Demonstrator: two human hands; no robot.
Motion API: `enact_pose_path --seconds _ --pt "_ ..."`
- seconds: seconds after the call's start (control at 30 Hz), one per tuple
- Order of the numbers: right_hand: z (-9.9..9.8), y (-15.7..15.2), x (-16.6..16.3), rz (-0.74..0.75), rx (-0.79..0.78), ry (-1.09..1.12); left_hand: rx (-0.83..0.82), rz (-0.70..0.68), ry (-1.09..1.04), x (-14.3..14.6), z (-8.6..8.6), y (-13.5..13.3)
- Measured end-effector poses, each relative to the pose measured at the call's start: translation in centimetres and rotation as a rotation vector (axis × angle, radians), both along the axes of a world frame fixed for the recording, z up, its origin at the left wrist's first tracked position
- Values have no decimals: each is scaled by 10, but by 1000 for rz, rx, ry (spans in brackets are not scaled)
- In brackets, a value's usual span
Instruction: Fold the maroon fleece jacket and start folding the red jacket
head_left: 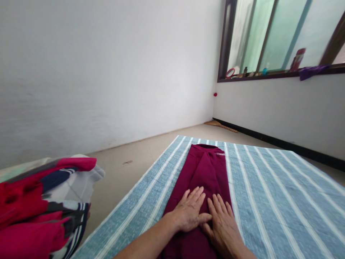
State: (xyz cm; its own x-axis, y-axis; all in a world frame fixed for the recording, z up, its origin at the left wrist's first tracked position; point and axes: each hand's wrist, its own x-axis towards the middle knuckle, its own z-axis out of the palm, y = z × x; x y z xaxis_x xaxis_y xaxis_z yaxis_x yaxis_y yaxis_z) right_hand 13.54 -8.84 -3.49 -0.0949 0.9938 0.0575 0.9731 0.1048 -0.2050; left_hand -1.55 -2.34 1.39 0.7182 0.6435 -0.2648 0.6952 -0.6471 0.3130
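Note:
A maroon garment (207,169), folded into a long narrow strip, lies on a blue cloth with white stripes (145,201). Its collar or neck opening is at the far end, with a small pale mark near the right corner. My left hand (191,210) rests flat on the garment, fingers stretched out. Beside it, my right hand (222,219) also lies flat on the fabric, fingers extended forward. The two thumbs come close together over the middle of the garment. Its near end is partly hidden under my forearms.
At the left is a heap of clothes (29,216) in red, navy, grey and white. A brush-like broom (215,123) lies on the floor in the far corner. A bottle (298,60), a red-rimmed round mirror (230,73) and a purple cloth (309,72) sit along the window sill.

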Motion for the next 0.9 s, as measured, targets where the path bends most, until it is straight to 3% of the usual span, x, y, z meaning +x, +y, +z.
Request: enact_pose_path --seconds 0.9 --pt "6 -1 0 -2 -12 9 21 7 -1 2 0 -1"
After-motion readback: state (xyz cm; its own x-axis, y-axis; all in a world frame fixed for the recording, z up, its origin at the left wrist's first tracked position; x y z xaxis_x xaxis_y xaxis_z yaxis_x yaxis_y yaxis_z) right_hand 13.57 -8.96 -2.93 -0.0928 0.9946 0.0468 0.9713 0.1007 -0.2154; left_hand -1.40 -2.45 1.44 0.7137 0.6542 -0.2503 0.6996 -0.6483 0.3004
